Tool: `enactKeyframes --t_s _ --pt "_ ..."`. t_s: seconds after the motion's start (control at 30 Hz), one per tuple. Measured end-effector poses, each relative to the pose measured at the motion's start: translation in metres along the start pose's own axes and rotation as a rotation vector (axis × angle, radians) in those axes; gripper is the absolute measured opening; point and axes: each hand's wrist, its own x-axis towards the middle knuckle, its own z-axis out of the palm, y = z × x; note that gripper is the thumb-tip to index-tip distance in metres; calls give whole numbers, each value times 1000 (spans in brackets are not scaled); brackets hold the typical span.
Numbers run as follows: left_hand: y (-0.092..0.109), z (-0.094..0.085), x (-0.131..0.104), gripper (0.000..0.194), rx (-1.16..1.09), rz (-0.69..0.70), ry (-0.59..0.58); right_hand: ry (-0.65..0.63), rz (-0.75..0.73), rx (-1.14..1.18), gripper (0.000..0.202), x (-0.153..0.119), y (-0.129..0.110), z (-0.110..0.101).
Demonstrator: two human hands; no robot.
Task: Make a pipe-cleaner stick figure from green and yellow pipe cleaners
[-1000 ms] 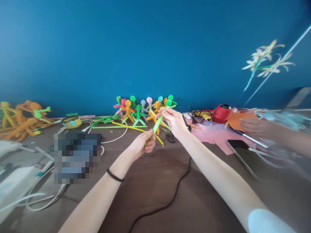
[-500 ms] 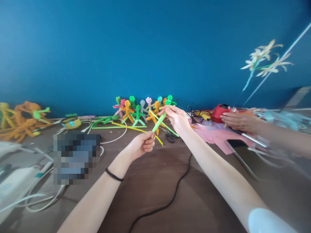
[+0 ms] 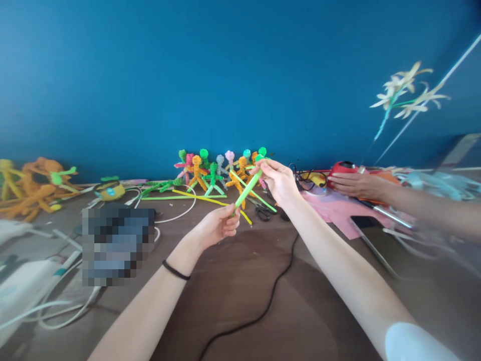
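Light green pipe cleaners [image 3: 247, 192], bunched side by side, stretch on a slant between my two hands above the table. My left hand [image 3: 219, 225] pinches their lower end, its other fingers curled. At the upper end my right hand [image 3: 277, 179] pinches them between thumb and fingertips. Just behind stand several pipe-cleaner figures, among them an orange one [image 3: 197, 173] and a green one [image 3: 213, 178], by the blue wall. A yellow pipe cleaner [image 3: 205, 199] and a thin green one [image 3: 263, 197] lie on the table beyond my hands, near black scissors [image 3: 262, 214].
Another person's hand [image 3: 349, 183] rests on a red object [image 3: 341, 170] at right. Near it lie pink sheets [image 3: 338, 215] and a phone [image 3: 372, 240]. A blurred-out device [image 3: 118, 245] and white cables are at left. A black cable [image 3: 263, 311] crosses the table in front.
My right hand has shifted slightly right, and the pipe cleaners tilt a little flatter. My left hand barely moves. The other person's hand has moved left onto the red object.
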Motion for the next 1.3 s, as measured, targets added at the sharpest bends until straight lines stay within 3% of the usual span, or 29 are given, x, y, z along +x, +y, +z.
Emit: enactKeyframes --t_s 0.13,0.3,0.5,0.67,0.83,1.13,1.3 --pt "0 -1 1 19 48 45 36 -6 0 -31 24 0 0 -1" --pt "-2 -6 4 27 26 -17 68 -13 -1 4 25 1 1 -1" --pt "-5 -10 8 25 51 16 111 58 -77 31 24 9 -8 -16" --pt "-8 -4 10 38 83 6 135 72 -85 44 22 11 -14 -25" --pt "-10 3 12 47 54 -35 102 12 -48 68 22 6 -10 -16" --pt "-11 4 6 27 101 50 61 5 9 75 22 2 -3 -9" --pt "-12 2 5 25 101 80 73 -14 2 83 23 2 -3 -9"
